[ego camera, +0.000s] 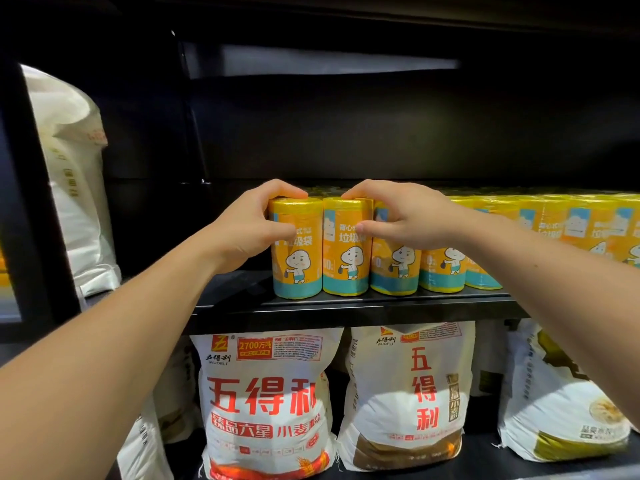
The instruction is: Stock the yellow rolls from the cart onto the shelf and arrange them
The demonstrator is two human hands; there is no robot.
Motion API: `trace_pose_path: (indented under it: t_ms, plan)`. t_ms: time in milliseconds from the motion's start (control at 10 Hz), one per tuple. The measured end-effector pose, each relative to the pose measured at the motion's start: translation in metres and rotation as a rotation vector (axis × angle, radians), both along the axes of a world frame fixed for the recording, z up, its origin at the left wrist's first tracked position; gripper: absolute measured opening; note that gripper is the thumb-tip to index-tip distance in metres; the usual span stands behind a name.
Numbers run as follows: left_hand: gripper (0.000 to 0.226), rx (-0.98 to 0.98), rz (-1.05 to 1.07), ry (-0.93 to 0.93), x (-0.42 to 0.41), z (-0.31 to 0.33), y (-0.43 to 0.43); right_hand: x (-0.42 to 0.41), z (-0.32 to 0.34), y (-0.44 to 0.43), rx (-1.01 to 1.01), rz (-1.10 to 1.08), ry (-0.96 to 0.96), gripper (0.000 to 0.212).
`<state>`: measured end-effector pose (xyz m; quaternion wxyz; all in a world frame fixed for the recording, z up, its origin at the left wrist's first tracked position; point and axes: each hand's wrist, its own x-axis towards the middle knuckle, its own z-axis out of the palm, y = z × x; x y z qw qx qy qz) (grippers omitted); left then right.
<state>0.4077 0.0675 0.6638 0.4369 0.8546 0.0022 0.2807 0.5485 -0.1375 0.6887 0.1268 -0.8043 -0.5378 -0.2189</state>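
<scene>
L hand (249, 230) grips leftmost roll (298, 265); R hand (398, 216) grips 2nd roll (346, 261), both upright on shelf (346, 308).

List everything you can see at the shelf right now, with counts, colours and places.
Yellow rolls: at least five in the front row, more to the right, yellow with teal bases, upright on the shelf.
Shelf: one, black, across the middle.
Flour bags: three in front, white, below the shelf.
Sack: one, white, far left.
Left hand: grips the leftmost roll.
Right hand: grips the second roll.
</scene>
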Motion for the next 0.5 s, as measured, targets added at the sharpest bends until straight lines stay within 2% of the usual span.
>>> trace_pose_path:
  t_ms: [200,400,500]
  plan:
    - [0.053,0.009,-0.005,-0.025,0.003,-0.002,0.002,-0.001,0.001,0.0,0.0,-0.013,0.022,0.052]
    - [0.054,0.237,0.123,-0.081,0.006,-0.005,-0.003,-0.002,0.001,-0.001,-0.017,-0.019,0.016,0.054]
    - [0.064,0.316,0.236,-0.187,0.004,-0.006,-0.009,0.0,0.002,-0.005,0.014,0.02,-0.103,0.063]
